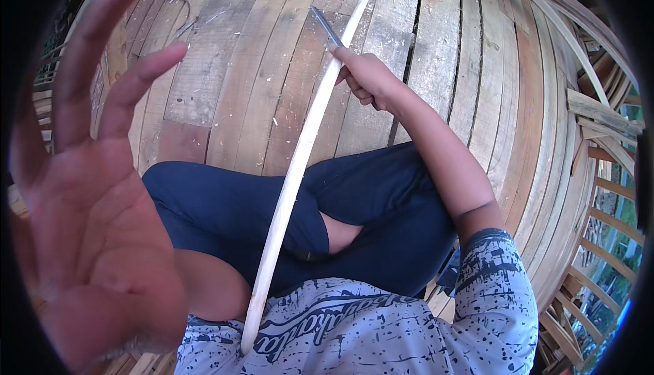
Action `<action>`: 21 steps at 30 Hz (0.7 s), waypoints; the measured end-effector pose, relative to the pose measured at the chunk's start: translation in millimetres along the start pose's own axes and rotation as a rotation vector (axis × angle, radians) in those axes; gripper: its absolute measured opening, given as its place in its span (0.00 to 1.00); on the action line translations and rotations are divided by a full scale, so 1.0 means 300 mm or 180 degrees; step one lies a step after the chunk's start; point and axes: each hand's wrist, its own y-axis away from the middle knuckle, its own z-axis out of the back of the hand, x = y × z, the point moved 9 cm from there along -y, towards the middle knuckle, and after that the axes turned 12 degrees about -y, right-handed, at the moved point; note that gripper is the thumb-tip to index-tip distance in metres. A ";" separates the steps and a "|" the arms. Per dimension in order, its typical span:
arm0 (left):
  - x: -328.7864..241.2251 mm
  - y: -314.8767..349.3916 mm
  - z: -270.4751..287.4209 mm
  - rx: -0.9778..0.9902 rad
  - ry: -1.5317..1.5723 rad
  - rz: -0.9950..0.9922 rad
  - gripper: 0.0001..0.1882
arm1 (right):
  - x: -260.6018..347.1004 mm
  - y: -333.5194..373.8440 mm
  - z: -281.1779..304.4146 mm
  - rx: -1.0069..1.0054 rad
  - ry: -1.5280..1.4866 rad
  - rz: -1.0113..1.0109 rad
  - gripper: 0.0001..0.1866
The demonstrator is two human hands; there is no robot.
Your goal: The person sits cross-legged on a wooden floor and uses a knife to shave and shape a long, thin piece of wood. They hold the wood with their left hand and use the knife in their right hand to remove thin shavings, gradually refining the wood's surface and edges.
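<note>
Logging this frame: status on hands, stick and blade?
Left hand open, raised, empty. Right hand shut on knife, blade against pale wooden stick. Stick rests across lap, nothing in the way.

The pale wooden stick (pixel 300 164) runs slantwise between the hands, barring a straight crossing. Beyond the right hand (pixel 368 79) the plank floor (pixel 252 68) lies open. Below both hands, the crossed legs (pixel 272 211) fill the room. The left hand (pixel 88 198) has free air around it.
</note>
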 end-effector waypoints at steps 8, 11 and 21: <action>-0.059 -0.033 0.014 0.1731 -0.1249 -0.0431 0.27 | 0.000 0.007 0.048 0.0027 -0.0174 0.0094 0.30; -0.019 -0.018 0.076 0.1634 -0.1483 -0.0044 0.28 | 0.009 0.013 0.068 -0.0060 -0.0152 0.0136 0.30; -0.004 0.049 0.112 0.1623 -0.1593 0.0062 0.28 | 0.010 0.010 0.081 -0.0062 -0.0091 0.0156 0.31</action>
